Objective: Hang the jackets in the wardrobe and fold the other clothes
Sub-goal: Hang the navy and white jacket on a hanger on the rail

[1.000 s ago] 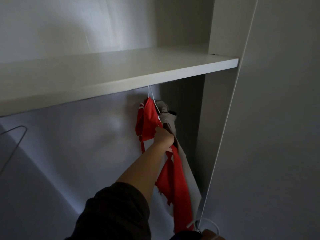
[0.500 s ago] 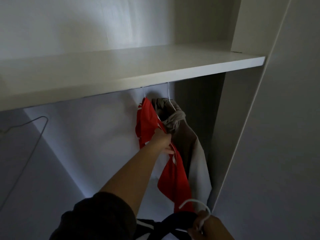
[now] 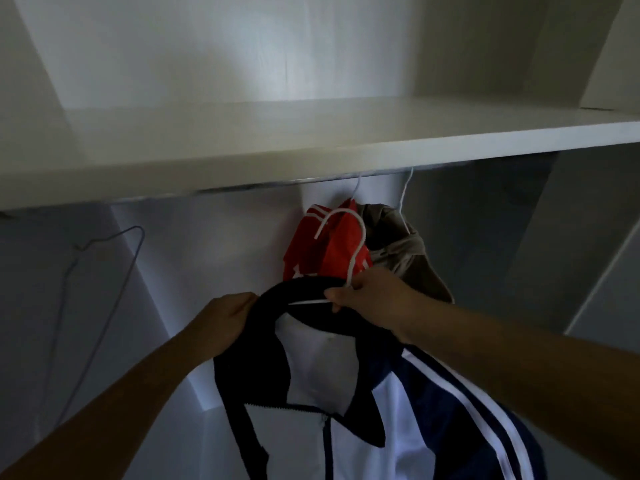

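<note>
Head view, centre: right hand (image 3: 369, 299) pinches white hanger (image 3: 354, 252); left hand (image 3: 221, 317) grips navy jacket (image 3: 249, 368) collar, probably steadying it for hanging.

Under the shelf (image 3: 311, 147), 2 hung jackets (image 3: 332, 251); empty hanger (image 3: 107, 313) left; held jacket (image 3: 433, 410) in front.

A white wardrobe (image 3: 207, 254) fills the view. Its shelf (image 3: 311, 140) runs from 9 to 3 o'clock, the front edge rising toward 3. Above the shelf, at 12, the back panel (image 3: 242, 46) carries a soft bright patch of light. The left side panel (image 3: 27, 81) at 10 and the right side panel (image 3: 554, 46) at 2 are dimmer. Under the shelf the space is shadowed grey, darkest near 3, with a paler wedge toward 6.
</note>
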A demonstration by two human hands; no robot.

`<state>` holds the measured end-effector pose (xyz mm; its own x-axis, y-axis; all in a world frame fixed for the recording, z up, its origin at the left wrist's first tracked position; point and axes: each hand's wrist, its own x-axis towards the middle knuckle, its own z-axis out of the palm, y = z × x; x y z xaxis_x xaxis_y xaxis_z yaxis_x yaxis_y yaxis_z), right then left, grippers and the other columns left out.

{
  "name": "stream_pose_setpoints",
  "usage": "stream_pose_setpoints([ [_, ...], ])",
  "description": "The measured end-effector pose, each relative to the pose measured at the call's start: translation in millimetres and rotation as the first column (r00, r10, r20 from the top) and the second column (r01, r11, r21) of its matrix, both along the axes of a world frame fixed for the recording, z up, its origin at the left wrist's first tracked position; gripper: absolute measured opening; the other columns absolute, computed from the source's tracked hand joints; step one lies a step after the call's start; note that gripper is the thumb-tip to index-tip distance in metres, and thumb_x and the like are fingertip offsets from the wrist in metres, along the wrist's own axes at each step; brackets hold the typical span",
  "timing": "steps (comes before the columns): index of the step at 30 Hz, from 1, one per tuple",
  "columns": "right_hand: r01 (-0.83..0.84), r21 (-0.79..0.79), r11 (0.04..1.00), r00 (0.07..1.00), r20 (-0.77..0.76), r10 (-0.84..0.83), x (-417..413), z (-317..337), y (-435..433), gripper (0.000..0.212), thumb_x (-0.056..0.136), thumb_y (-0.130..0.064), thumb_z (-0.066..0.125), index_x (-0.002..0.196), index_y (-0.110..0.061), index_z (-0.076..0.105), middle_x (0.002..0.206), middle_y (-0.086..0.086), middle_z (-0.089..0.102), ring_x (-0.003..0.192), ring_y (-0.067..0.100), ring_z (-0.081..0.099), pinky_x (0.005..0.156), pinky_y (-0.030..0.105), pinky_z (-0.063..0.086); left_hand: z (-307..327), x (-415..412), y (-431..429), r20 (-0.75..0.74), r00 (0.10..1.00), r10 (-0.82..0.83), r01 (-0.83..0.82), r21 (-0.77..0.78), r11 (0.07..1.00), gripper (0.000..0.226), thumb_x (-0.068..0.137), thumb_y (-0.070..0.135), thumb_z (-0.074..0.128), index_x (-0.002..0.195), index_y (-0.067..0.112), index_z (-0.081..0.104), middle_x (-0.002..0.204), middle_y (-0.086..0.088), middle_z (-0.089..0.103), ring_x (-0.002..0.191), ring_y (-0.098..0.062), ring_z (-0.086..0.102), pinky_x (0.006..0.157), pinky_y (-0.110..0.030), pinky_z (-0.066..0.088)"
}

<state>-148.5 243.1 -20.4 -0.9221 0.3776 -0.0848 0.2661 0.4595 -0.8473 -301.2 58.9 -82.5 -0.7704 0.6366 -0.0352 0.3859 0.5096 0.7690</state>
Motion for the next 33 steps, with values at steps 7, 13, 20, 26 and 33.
stream_pose_setpoints([
  [7, 0.018, 0.174, 0.985, 1.000, -0.016, -0.016, -83.4, 32.5, 2.0, 0.035, 0.091, -0.031, 0.061, 0.060, -0.015, 0.062, 0.074, 0.014, 0.058, 0.068, 0.018, 0.052, 0.057, 0.014, 0.041, 13.4, -57.8, -10.2, -0.402, 0.911, 0.094, -0.054, 0.109, 0.993, 0.019, 0.097, 0.007, 0.043, 0.087, 0.017, 0.055, 0.076, 0.010, 0.056, 0.070, -0.005, 0.054, 0.058, -0.006, 0.036],
  [13, 0.086, 0.275, 0.958, 0.994, -0.083, -0.065, -136.0, 47.4, 11.1, 0.039, 0.088, -0.034, 0.065, 0.097, 0.003, 0.072, 0.044, 0.001, 0.045, 0.042, 0.010, 0.044, 0.042, 0.014, 0.032, 23.7, -103.5, 7.7, -0.540, 0.823, 0.174, -0.205, 0.002, 0.979, 0.020, 0.099, 0.016, 0.041, 0.106, 0.007, 0.057, 0.102, -0.013, 0.060, 0.087, -0.022, 0.053, 0.073, -0.028, 0.035],
  [20, 0.081, 0.363, 0.928, 0.996, -0.054, -0.066, -171.8, 35.2, 19.1, 0.035, 0.087, -0.037, 0.066, 0.087, -0.003, 0.073, 0.061, 0.004, 0.045, 0.051, 0.011, 0.039, 0.045, 0.017, 0.030, 11.7, -119.4, 15.4, -0.485, 0.842, 0.236, -0.279, -0.016, 0.960, 0.019, 0.099, 0.019, 0.038, 0.102, 0.008, 0.054, 0.103, -0.014, 0.060, 0.090, -0.025, 0.055, 0.077, -0.033, 0.042],
  [26, 0.032, 0.541, 0.841, 0.999, 0.013, -0.046, -179.1, 8.3, 15.6, 0.037, 0.091, -0.041, 0.059, 0.092, -0.007, 0.073, 0.061, 0.000, 0.046, 0.055, 0.010, 0.044, 0.043, 0.014, 0.032, -9.8, -126.2, 21.2, -0.347, 0.924, 0.162, -0.244, -0.207, 0.947, 0.023, 0.100, 0.017, 0.034, 0.078, 0.013, 0.041, 0.095, -0.008, 0.054, 0.083, -0.020, 0.048, 0.072, -0.027, 0.033],
  [33, -0.021, 0.721, 0.692, 0.998, -0.028, 0.059, -158.5, -17.9, 18.4, 0.019, 0.088, -0.024, 0.060, 0.097, -0.008, 0.055, 0.103, 0.008, 0.055, 0.100, 0.024, 0.054, 0.073, 0.027, 0.040, -20.7, -94.7, 35.8, -0.230, 0.926, 0.298, -0.237, 0.257, 0.937, 0.035, 0.100, 0.026, 0.040, 0.091, -0.001, 0.061, 0.077, -0.005, 0.053, 0.074, -0.020, 0.052, 0.065, -0.022, 0.038],
])
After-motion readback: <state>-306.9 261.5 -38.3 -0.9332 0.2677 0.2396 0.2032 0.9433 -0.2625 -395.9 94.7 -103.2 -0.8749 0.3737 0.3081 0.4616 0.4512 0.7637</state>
